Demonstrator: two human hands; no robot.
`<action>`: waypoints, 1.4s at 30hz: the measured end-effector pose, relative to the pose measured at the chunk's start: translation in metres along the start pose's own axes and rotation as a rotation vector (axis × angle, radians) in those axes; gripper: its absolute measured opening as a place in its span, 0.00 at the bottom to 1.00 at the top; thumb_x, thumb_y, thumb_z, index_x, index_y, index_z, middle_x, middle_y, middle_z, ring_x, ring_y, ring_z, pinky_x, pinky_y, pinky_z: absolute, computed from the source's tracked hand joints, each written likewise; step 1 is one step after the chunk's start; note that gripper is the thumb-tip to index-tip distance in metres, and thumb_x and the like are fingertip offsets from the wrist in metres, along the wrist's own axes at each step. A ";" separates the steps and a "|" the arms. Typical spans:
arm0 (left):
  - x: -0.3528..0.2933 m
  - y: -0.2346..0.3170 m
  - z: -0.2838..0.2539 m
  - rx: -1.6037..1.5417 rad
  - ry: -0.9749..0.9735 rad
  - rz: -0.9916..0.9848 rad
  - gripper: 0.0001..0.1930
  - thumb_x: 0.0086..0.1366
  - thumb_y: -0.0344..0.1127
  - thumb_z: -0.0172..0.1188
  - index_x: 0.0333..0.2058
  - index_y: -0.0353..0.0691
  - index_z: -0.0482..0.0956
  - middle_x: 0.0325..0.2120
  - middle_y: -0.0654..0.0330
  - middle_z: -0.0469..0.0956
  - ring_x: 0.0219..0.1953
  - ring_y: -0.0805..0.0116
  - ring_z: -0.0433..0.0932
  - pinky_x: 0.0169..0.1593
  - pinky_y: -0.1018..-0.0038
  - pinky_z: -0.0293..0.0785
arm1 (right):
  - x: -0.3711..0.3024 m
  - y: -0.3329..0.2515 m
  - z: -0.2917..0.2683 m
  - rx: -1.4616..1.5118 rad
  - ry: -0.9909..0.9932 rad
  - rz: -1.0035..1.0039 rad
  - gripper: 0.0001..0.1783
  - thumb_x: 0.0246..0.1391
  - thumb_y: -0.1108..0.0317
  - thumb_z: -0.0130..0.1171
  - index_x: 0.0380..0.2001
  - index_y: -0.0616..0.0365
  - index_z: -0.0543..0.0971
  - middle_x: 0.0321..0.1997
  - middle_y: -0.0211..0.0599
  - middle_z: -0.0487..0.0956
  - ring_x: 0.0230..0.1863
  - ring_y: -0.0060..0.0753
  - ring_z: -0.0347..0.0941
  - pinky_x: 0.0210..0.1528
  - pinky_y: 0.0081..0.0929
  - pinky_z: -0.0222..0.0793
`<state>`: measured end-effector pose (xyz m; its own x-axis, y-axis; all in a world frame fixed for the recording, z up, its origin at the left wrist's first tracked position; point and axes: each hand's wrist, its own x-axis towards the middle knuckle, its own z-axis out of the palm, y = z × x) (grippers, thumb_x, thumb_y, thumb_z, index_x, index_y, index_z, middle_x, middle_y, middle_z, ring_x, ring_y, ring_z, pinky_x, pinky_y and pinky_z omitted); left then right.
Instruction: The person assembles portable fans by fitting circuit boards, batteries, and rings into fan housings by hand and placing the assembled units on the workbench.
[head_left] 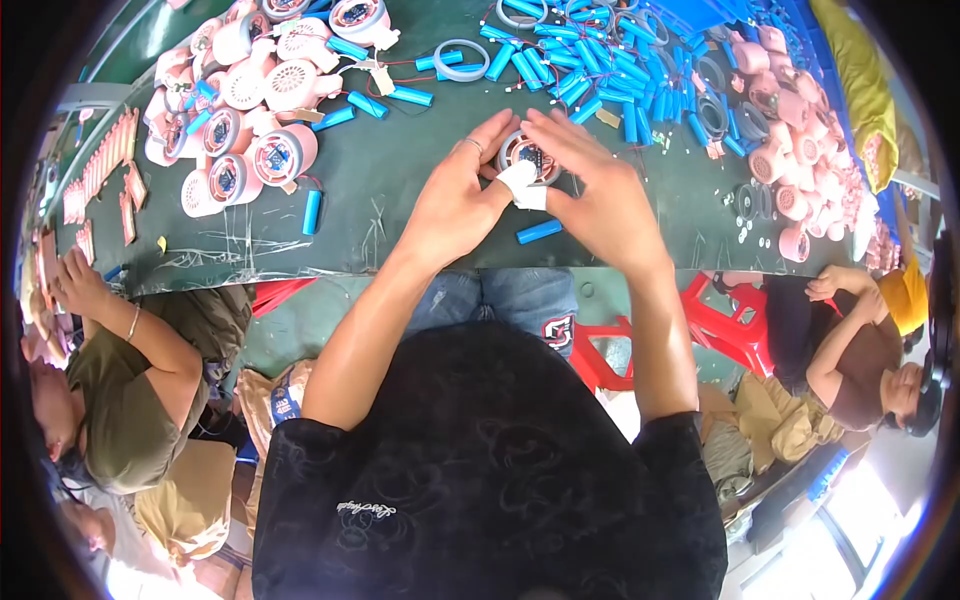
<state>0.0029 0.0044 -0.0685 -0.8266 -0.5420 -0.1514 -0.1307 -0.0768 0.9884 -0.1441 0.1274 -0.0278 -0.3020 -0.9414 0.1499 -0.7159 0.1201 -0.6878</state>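
Observation:
Both my hands curl around a small round fan head (pixel 533 158) over the table. It has a rim ring and a dark circuit board inside. My left hand (pixel 452 205) grips its left side, with a white wrap (pixel 521 185) on the thumb. My right hand (pixel 603 190) closes on the right side, its fingers bent over the far rim. The palms hide much of the housing. Just below lies a blue cylindrical battery (pixel 540 232) on the table.
Pink fan housings (pixel 290 85) with grey rings heap up at the left. Blue wired batteries (pixel 590 60) pile at the far middle, near a loose grey ring (pixel 461 60). More pink parts (pixel 800 150) lie at the right. People sit at both sides; a red stool (pixel 728 320) stands near the table edge.

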 end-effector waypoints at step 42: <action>-0.005 0.005 0.001 0.028 0.052 -0.194 0.26 0.64 0.29 0.52 0.62 0.34 0.71 0.28 0.68 0.75 0.30 0.80 0.68 0.36 0.79 0.67 | 0.002 0.014 0.019 0.838 0.083 0.600 0.27 0.60 0.68 0.63 0.61 0.65 0.74 0.51 0.38 0.79 0.46 0.22 0.75 0.53 0.21 0.70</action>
<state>0.0054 0.0074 -0.0632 -0.7551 -0.5618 -0.3380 -0.3008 -0.1612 0.9400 -0.1430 0.1217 -0.0506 -0.5299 -0.7707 -0.3539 0.2251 0.2745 -0.9349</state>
